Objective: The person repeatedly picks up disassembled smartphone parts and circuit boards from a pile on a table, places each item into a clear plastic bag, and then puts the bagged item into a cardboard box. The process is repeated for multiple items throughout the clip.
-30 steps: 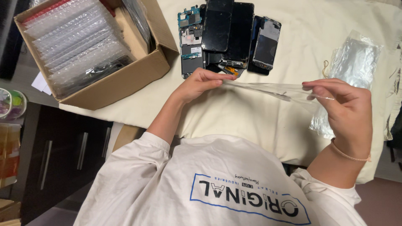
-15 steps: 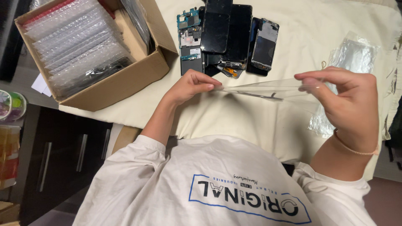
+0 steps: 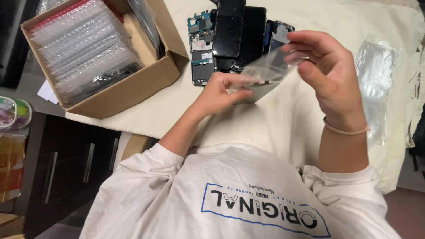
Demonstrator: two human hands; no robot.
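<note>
My left hand (image 3: 220,90) and my right hand (image 3: 328,71) both grip a clear plastic bag (image 3: 264,73), held above the cream cloth-covered table (image 3: 283,124). The left hand pinches the bag's lower end and the right hand holds its upper end, tilting it up. Just beyond the bag lies a pile of dark phone screens and open phone frames (image 3: 234,37). A tan band sits on my right wrist.
An open cardboard box (image 3: 102,53) packed with bubble-wrapped items stands at the back left. Several clear plastic bags (image 3: 376,79) lie at the right on the cloth. A dark cabinet (image 3: 66,163) is below left, with colourful items on a shelf beside it.
The bag was stretched out flat between my hands; now my right hand has risen and moved in toward the left, tilting the bag up. The view has drawn closer.
</note>
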